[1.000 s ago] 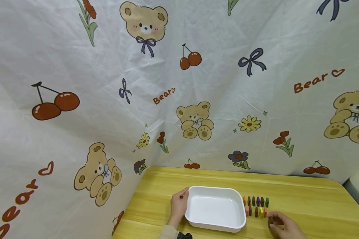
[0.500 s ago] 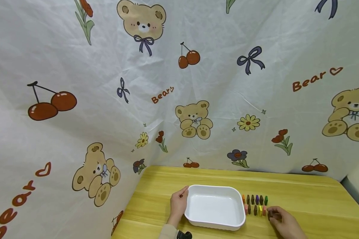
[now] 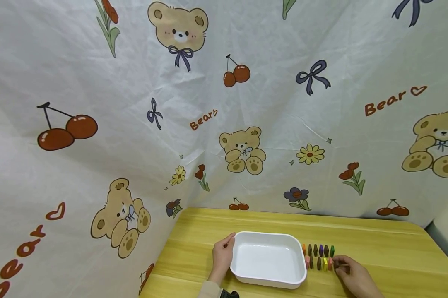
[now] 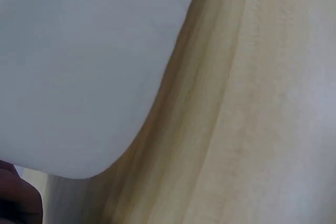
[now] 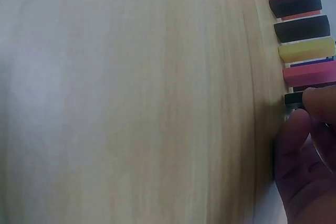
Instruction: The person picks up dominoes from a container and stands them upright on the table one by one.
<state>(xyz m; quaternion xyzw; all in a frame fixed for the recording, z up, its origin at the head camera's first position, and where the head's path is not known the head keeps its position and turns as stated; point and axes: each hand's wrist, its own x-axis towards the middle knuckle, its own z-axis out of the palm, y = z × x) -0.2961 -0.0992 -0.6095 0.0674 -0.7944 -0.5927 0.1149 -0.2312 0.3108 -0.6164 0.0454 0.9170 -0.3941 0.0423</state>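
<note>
A white rectangular tray (image 3: 268, 258) lies on the table. At its left side my left hand (image 3: 222, 252) holds the rim; in the left wrist view just a bit of a finger (image 4: 23, 195) shows beside the tray's pale wall (image 4: 89, 72). My right hand (image 3: 352, 273) pinches a dark domino block (image 5: 294, 98) between thumb and finger, at the right end of the front row. Beside it stands a pink domino block (image 5: 310, 73), followed by a yellow one (image 5: 306, 50) and dark ones. Most of the pinched block is hidden by my fingers.
Behind the front row runs a second row of small upright blocks, with orange, dark, purple (image 3: 321, 250) and green (image 3: 332, 251) ones. Both rows stand close to the tray's right side. A white cloth (image 3: 268, 165) with printed bears hangs behind the wooden table (image 3: 388, 244).
My right hand has shifted slightly left and back, bringing the dark block from apart to close beside the pink one. The left hand and the tray have stayed put.
</note>
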